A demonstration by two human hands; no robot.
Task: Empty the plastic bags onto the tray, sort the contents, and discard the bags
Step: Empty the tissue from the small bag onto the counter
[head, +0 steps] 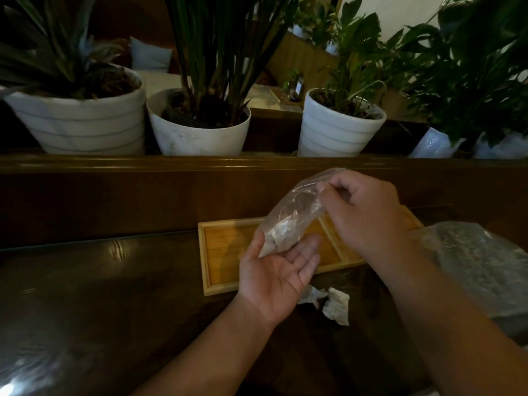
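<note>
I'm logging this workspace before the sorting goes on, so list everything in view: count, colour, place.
Clear plastic bag: one, transparent with pale contents, held over the tray.
Wooden tray: one, light yellow-brown, divided, on the dark table.
Crumpled pale scraps: two, whitish, on the table in front of the tray.
Large crinkled plastic bag: one, translucent, right of the tray.
White plant pots: three, with green plants, on the ledge behind.
Left hand: palm up beneath the bag's lower end.
Right hand: pinching the bag's upper end.
</note>
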